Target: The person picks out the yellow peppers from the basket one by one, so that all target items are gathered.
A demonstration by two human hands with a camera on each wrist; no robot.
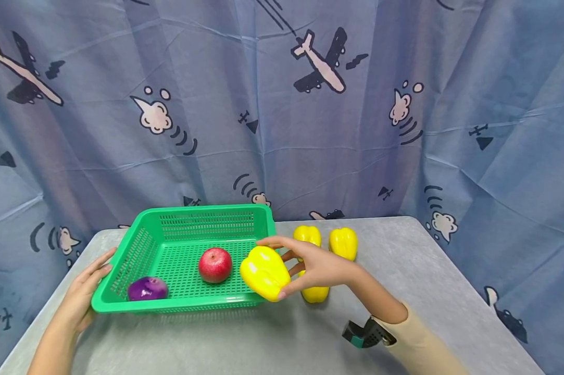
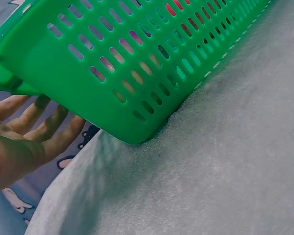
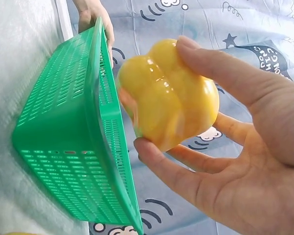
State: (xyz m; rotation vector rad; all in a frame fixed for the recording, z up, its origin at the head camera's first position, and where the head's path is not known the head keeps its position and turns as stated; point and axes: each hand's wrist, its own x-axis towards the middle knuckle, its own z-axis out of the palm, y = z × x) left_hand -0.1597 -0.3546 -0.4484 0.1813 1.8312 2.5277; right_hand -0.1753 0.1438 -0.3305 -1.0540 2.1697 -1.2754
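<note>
My right hand (image 1: 316, 263) pinches a yellow bell pepper (image 1: 264, 272) between thumb and fingers, over the right end of a green basket (image 1: 183, 303). In the right wrist view the glossy lobes of this pepper face the camera, beside the basket's rim. At the basket's left side, my left hand (image 1: 82, 291) grips the rim; the left wrist view has its fingers (image 2: 54, 129) up against the outer wall. Inside the basket lie a red apple-like fruit (image 1: 215, 265), near the middle, and a shiny purple vegetable or fruit (image 1: 147, 288) in the near left corner.
Three more yellow peppers sit on the grey table (image 1: 403, 291) right of the basket: one at the back (image 1: 307, 235), another pepper (image 1: 343, 243) farther right, and a nearer pepper (image 1: 315, 295) partly behind my right hand. A blue patterned curtain (image 1: 282, 114) hangs behind the table.
</note>
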